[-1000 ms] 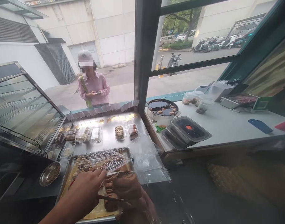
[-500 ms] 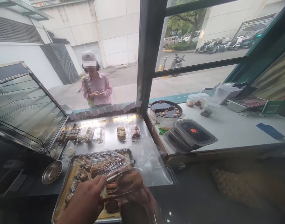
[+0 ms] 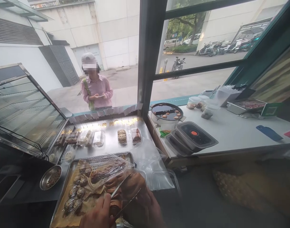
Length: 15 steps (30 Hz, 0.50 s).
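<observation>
My left hand [image 3: 98,211] is closed around metal tongs [image 3: 120,186] whose arms point up and right, spread apart. Between and behind the arms is a brown, bag-like thing [image 3: 136,183], its kind unclear. Against its right side my right hand [image 3: 152,205] is curled, most of its fingers hidden. Below the hands lies a metal baking tray [image 3: 61,196] lined with yellowish paper. Round dark-topped pastries [image 3: 76,193] sit on its left part, and a brown roll [image 3: 115,207] is close to the tongs. Clear plastic wrap [image 3: 111,163] covers part of the tray.
A steel bowl [image 3: 50,177] stands left of the tray. Packed food boxes [image 3: 122,136] line the metal counter behind. At right are a round pot of eggs in dark liquid [image 3: 167,110] and stacked dark lidded containers [image 3: 197,136]. A person [image 3: 97,88] stands outside.
My left hand has moved down and slightly right with the tongs, whose arms now slant more steeply upward. More pastries show on the tray. The view has shifted slightly.
</observation>
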Tool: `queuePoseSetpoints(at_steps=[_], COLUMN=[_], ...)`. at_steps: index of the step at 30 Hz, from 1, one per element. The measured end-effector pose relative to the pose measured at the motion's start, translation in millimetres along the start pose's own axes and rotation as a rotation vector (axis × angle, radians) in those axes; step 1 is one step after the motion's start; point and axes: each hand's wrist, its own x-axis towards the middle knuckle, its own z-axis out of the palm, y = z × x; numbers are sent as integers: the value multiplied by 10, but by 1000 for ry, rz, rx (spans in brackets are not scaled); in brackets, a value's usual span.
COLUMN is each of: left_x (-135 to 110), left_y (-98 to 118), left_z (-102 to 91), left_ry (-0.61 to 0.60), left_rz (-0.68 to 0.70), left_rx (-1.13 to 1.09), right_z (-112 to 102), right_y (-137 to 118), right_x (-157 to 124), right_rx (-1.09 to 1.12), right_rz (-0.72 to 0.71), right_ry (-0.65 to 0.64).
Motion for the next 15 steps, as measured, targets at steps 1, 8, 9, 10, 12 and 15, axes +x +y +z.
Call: queuePoseSetpoints(at_steps=[1, 8, 9, 10, 12, 15], left_x=[-4, -67, -70, -67, -42, 61], left_y=[-27, 85, 122, 130, 17, -480], left_z=[-8, -226, -252, -268, -260, -90], left_ry=[1, 11, 8, 10, 58, 180], left_rz=[2, 86, 97, 108, 113, 3], left_rx=[-10, -143, -173, -204, -268, -286], right_z=[-8, -89, -119, -161, -283, -538], right_y=[9, 35, 27, 15, -31, -147], right_x=[-16, -41, -40, -41, -49, -87], right_rx=[6, 34, 35, 33, 29, 36], right_rz=[-11, 54, 75, 92, 112, 92], right_ry=[21, 84, 86, 91, 117, 198])
